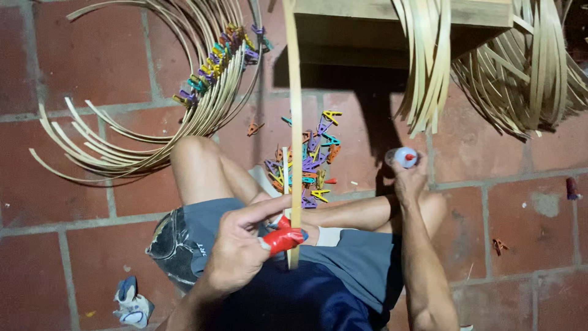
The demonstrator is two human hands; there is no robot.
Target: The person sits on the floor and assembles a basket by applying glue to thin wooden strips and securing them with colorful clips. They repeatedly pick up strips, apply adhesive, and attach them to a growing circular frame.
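My left hand (242, 245) grips the near end of a long bamboo strip (294, 116) that runs up and away across the view. The thumb of that hand wears a red cover with a blue tip (283, 239), pressed against the strip. My right hand (409, 179) reaches out over my knee and holds a small clear glue bottle with a red nozzle (403, 157) near the floor. A pile of coloured plastic clips (309, 165) lies on the red tiles between my legs, just behind the strip.
Curved bamboo strips (153, 129) fan across the floor at the left, several clamped with coloured clips (211, 64). More strips hang over a wooden stool (392, 24) and heap at the top right (527, 73). A crumpled cloth (131, 303) lies bottom left.
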